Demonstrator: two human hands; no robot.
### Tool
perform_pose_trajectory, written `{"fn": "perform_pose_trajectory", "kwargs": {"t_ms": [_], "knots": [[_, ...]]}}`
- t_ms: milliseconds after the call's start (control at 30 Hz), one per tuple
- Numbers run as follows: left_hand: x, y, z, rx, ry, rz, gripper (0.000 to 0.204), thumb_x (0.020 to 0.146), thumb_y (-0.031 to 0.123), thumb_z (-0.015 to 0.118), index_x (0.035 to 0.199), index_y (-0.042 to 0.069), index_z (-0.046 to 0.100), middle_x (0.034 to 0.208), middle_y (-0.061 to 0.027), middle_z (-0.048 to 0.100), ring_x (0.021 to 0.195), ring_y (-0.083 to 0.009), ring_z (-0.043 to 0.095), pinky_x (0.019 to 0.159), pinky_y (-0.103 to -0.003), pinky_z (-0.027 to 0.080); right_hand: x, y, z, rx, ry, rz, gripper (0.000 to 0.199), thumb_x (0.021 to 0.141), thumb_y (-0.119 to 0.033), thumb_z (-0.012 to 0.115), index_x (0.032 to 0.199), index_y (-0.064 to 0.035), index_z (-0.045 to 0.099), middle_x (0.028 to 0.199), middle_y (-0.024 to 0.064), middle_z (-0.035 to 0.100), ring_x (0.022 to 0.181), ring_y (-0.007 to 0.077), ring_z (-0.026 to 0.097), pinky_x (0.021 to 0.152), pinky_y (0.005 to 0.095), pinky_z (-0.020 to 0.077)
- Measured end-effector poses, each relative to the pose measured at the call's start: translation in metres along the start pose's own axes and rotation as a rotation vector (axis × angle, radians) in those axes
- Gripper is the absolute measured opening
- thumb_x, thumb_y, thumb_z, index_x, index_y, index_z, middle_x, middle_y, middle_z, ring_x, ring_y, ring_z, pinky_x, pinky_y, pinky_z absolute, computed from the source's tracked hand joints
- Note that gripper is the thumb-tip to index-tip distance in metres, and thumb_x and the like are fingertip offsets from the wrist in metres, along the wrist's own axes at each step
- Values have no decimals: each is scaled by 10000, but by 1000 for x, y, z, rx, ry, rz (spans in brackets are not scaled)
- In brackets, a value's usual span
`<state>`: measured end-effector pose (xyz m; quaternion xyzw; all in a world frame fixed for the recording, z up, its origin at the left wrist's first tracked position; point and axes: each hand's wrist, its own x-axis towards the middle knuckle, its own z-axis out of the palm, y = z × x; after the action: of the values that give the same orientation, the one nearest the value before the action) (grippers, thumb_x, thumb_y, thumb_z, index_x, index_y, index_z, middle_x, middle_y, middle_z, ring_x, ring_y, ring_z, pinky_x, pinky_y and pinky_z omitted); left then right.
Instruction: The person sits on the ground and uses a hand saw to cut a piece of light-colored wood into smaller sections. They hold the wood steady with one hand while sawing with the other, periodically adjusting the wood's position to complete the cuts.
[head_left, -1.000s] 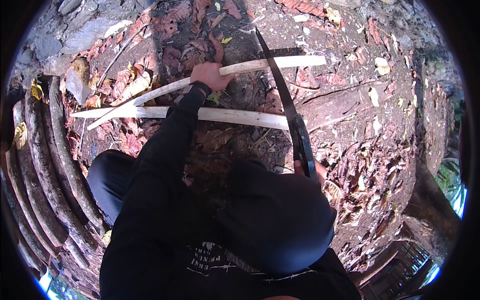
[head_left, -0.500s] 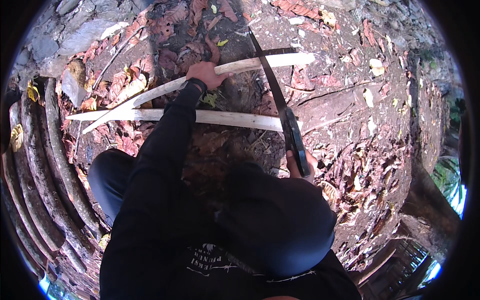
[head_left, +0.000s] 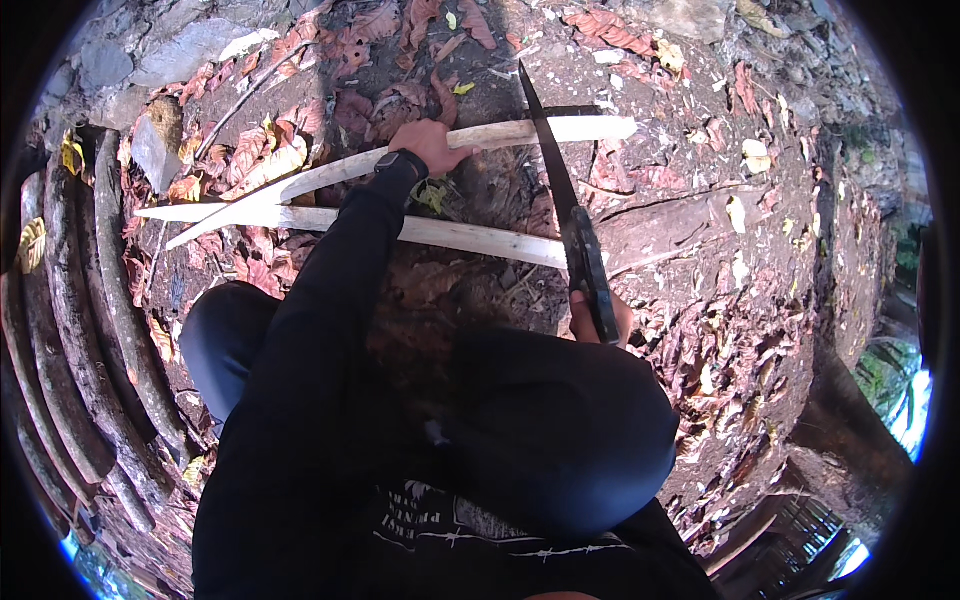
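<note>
My left hand (head_left: 428,145) is closed round the middle of a pale, peeled wooden stake (head_left: 500,135) and presses it down. In my right hand (head_left: 612,322) is the dark handle of a hand saw (head_left: 551,155). Its long dark blade points away from me and crosses over the stake to the right of my left hand. How deep the teeth sit in the wood I cannot tell. Nearer to me lies a second pale stake (head_left: 470,237), crossing under the first at the left; its right end is beside the saw handle.
Several bark-covered poles (head_left: 85,340) lie side by side at the left. Dry brown leaves (head_left: 720,340) cover the soil around me. Stones (head_left: 150,55) border the far left. A thin stick (head_left: 240,100) leans near them. My bent knee (head_left: 590,430) is close below the saw handle.
The saw has slid slightly forward, away from me, across the stake. My left hand keeps its hold on the wood. The whole view has turned a little.
</note>
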<state>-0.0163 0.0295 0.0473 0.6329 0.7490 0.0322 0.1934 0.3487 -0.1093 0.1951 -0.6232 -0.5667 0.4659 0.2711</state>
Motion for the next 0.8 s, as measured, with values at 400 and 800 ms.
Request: {"fn": "perform_pose_trajectory", "kwargs": {"t_ms": [400, 800], "knots": [[-14, 10, 8, 36, 34, 27, 842, 869, 840, 619, 874, 22, 819, 796, -227, 761, 780, -413, 771, 775, -507, 622, 12, -6, -3, -6, -10, -27, 221, 1002, -175, 727, 901, 20, 700, 649, -6, 572, 617, 88, 504, 563, 338, 386], [-16, 22, 13, 13, 62, 22, 779, 881, 817, 630, 884, 63, 826, 813, -200, 767, 798, -390, 774, 754, -493, 617, -1, 11, -15, -50, 36, -65, 220, 977, -147, 739, 830, -6, 655, 665, -2, 561, 648, 91, 485, 581, 347, 385]]}}
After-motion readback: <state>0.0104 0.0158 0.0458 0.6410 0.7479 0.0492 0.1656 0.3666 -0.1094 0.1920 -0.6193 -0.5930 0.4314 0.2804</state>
